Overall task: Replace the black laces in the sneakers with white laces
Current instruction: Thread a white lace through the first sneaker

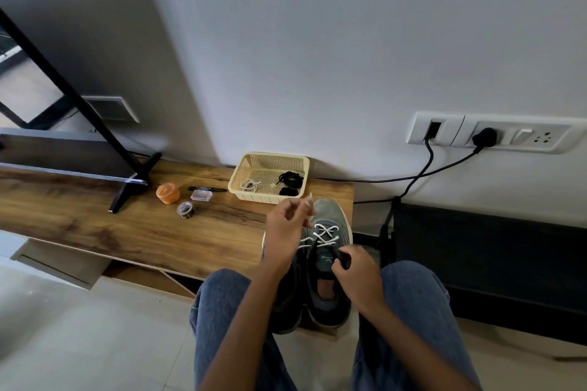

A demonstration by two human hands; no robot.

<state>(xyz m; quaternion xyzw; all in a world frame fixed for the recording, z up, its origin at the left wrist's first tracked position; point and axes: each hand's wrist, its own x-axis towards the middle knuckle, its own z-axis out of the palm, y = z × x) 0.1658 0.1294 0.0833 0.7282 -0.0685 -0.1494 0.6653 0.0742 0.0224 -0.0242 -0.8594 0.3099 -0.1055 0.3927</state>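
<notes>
Wood bench [133, 225] runs out left of both hands, against the wall. TV [63, 152] with black stand leg far left of the left hand, at the bench's back. Black low cabinet [489, 251] on the floor right of the right hand. Wall socket strip [495, 133] above and right of the right hand, two black cables hanging from it. Two grey sneakers at the bench's right end, toes to the wall: right sneaker [330, 263] under and between the hands, left sneaker [286, 292] mostly hidden under the left forearm. Cream basket [270, 165] just beyond the left hand, at the wall; inside it a coiled white lace [249, 185] on the left and black laces [289, 181] bundled on the right. Left hand [286, 228] raised over the sneaker's toe, fingers curled, pinching the end of the white lace [324, 235] up near the basket's front rim. That lace is crossed through the sneaker's lower eyelets. Right hand [352, 273] at the sneaker's tongue, fingers curled and gripping its dark top edge. Left of the left hand on the bench: orange round container [167, 194], clear small box [201, 194], black marker [206, 189], small tape roll [185, 209].
</notes>
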